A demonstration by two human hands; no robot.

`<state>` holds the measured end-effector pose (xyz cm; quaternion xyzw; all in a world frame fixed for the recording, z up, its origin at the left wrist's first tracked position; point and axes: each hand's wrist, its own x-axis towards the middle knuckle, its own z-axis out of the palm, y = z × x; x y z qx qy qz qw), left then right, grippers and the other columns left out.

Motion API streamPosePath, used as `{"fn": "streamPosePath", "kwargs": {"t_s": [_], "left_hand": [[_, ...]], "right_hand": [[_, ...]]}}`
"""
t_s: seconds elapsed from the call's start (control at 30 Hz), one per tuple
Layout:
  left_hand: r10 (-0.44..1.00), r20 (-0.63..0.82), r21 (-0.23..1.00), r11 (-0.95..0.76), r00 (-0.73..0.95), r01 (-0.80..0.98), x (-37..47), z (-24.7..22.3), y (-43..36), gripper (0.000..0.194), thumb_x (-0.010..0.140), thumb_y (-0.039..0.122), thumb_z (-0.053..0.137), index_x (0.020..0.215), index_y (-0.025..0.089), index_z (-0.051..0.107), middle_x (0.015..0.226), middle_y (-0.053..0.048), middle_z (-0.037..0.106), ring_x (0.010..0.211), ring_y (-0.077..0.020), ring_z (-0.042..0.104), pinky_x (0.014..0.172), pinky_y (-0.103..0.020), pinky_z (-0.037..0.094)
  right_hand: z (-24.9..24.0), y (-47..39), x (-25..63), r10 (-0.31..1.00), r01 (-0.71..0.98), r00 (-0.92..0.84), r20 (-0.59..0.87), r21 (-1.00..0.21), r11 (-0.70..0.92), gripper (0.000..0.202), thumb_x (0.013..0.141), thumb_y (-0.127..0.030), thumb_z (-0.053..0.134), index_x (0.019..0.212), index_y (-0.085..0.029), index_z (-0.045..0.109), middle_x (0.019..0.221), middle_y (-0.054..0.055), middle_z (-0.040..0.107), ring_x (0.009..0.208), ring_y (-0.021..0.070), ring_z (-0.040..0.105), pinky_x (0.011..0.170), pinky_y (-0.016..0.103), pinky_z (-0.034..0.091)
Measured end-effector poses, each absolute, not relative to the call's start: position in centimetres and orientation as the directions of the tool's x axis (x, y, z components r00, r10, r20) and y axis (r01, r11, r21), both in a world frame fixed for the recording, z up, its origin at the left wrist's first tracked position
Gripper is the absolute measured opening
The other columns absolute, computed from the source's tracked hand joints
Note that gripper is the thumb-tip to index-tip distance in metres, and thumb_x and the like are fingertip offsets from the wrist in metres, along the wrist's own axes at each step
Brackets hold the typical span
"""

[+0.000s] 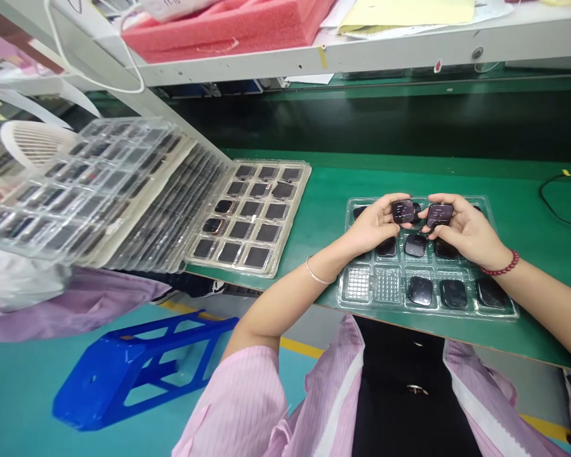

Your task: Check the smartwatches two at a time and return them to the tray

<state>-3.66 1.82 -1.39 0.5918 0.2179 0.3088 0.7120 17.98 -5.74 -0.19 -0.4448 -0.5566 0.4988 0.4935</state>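
Viewing from the head camera, a small dark glass-faced module (403, 211) is pinched in the left hand (375, 225) and another module (439, 214) in the right hand (466, 230), above the clear tray (499, 311) on the green bench (328, 203). They are judged light, stiff, fragile and slippery; edges are best gripped.

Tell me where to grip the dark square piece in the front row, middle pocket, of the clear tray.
Take the dark square piece by two opposite edges, from above. It lies flat in the clear tray, glossy face up, so pinching the edges likely avoids smudging it.
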Motion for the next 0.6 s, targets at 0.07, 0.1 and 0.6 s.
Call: {"fn": "streamPosePath", "kwargs": {"t_s": [0.07, 0.1, 0.6], "left_hand": [[0.690, 0.087, 0.981, 0.066, 0.719, -0.182, -3.63, -1.45, 1.65, 0.060, 0.071, 0.012, 0.068, 0.128, 0.020, 0.051, 0.133, -0.011, 0.060, 0.108, -0.0219, 0.068, 0.094, -0.034, 0.056], [0.689, 0.100, 0.982, 0.048, 0.718, -0.183, -3.62, -1.46, 1.58, 0.059, 0.072, 0.012, 0.068, 0.128, 0.020, 0.051, 0.133, -0.011, 0.060, 0.109, -0.0221, 0.068, 0.096, -0.036, 0.055], [0.710, 0.128, 0.990, -0.051, 0.692, -0.130, -3.58, -1.50, 1.30, 0.045, 0.082, 0.017, 0.062, 0.126, 0.017, 0.054, 0.123, -0.011, 0.065, 0.093, -0.0179, 0.071, 0.085, -0.032, 0.059]], "right_hand": [[-0.41, -5.80, 17.90, 0.985, 0.038, -0.118, 0.127, -0.991, 0.132, 0.044, 0.081, -0.018, 0.074, 0.120, -0.026, 0.058, 0.115, 0.006, 0.070, 0.090, 0.0211, 0.072, 0.076, 0.033, 0.064], [-0.47, -5.80, 17.92, 0.984, 0.046, -0.120, 0.130, -0.990, 0.136, 0.042, 0.081, -0.018, 0.074, 0.118, -0.026, 0.058, 0.115, 0.006, 0.070, 0.090, 0.0214, 0.072, 0.075, 0.034, 0.064], [-0.48, -5.93, 17.94, 0.986, 0.111, -0.133, 0.105, -0.987, 0.120, 0.045, 0.082, -0.019, 0.072, 0.123, -0.027, 0.055, 0.108, 0.005, 0.067, 0.072, 0.0187, 0.071, 0.057, 0.029, 0.061]]}}
